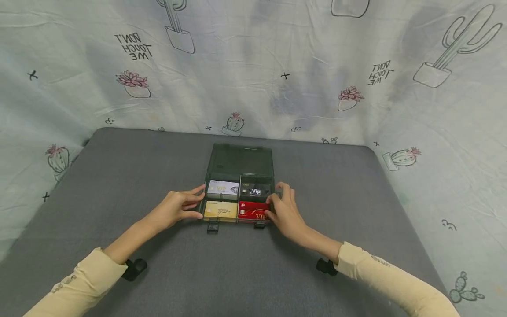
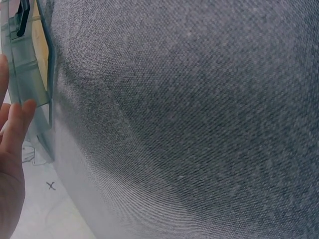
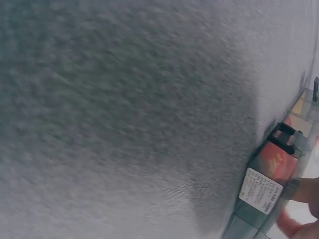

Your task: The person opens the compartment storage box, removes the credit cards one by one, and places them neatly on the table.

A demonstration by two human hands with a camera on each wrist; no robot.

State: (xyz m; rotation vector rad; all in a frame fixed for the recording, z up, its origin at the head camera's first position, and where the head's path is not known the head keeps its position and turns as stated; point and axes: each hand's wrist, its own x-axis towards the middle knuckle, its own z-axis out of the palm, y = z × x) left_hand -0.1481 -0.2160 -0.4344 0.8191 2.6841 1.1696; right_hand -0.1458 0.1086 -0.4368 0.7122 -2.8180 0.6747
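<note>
A dark translucent card case (image 1: 240, 221) lies on the table with its lid (image 1: 240, 159) raised at the back. Its four-part tray holds a white VIP card (image 1: 222, 187) and a black Vip card (image 1: 253, 190) behind, with a gold card (image 1: 219, 210) and a red VIP card (image 1: 251, 211) in front. My left hand (image 1: 176, 209) touches the case's left side with extended fingertips. At the right side, my right hand (image 1: 289, 215) reaches over the wall, thumb and index fingertip at the red card's right edge. The other fingers stay near the case's outer side.
Grey cloth covers the table (image 1: 233, 273). A white label (image 3: 260, 190) shows on the case in the right wrist view. Two latches (image 1: 212, 226) hang at the case's front edge. Printed curtain (image 1: 253, 66) surrounds the table's back and sides.
</note>
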